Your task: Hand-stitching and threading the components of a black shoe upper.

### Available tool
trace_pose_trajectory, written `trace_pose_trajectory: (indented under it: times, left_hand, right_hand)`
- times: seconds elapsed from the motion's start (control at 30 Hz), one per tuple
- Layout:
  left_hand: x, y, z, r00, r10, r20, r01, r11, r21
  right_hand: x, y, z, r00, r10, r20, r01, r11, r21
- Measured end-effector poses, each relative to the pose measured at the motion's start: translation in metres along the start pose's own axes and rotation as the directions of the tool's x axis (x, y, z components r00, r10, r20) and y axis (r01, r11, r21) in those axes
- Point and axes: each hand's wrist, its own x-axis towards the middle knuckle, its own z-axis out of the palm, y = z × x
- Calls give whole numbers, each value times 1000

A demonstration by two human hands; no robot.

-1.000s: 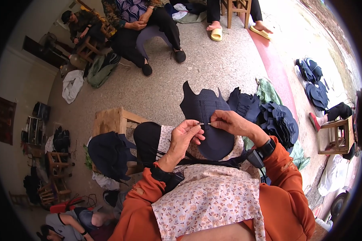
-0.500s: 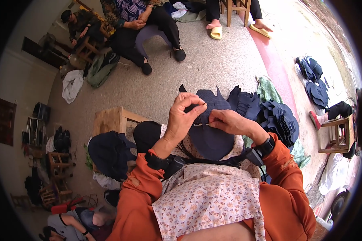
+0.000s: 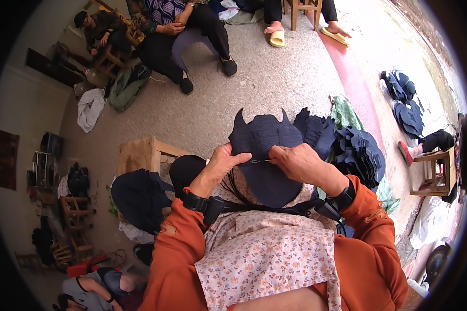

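Observation:
A dark navy shoe upper [image 3: 267, 132], flat mesh with two pointed tips at its far end, lies over my lap. My left hand [image 3: 220, 166] grips its left edge, thumb on top and the other fingers mostly hidden beneath. In a pinch, my right hand [image 3: 301, 161] holds a small, thin metal needle-like tool [image 3: 257, 161] against the middle of the upper. The tool's far end points toward my left thumb; its exact kind is too small to tell. Black cords [image 3: 233, 193] hang beside the upper across the flowered apron [image 3: 270, 249].
Stacks of navy shoe uppers [image 3: 360, 158] lie to my right, and more dark pieces [image 3: 140, 199] rest at my left by a wooden stool [image 3: 140, 155]. Ahead, a seated person [image 3: 187, 36] faces me. Farther right stands another wooden stool [image 3: 436, 173].
My left hand has come down from above the upper and taken hold of its left edge. The upper's far end is now spread flatter. My right hand keeps its pinch on the tool.

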Motion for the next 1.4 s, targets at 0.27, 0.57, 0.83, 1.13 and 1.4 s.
trace_pose_trajectory:
  times: [0.27, 0.57, 0.83, 1.13, 1.4]
  left_hand:
    - [-2, -8, -3, 992, 119, -31, -117, 991, 64]
    - [-42, 21, -14, 969, -246, -24, 228, 852, 471]
    - [-70, 76, 40, 762, 449, 466, -591, 192, 783]
    - [34, 77, 34, 761, 448, 470, -530, 12, 848]
    - [-1, 130, 38, 771, 330, 544, -576, -4, 818]
  right_hand:
    - [-94, 171, -12, 624, 453, -637, -250, 888, 386]
    - [-60, 40, 21, 742, 645, 183, -479, 320, 817]
    - [-29, 40, 30, 839, 517, -173, -108, 468, 877]
    - [-8, 37, 7, 913, 290, -286, 21, 667, 745]
    - [-9, 4, -36, 896, 191, -401, 140, 735, 664]
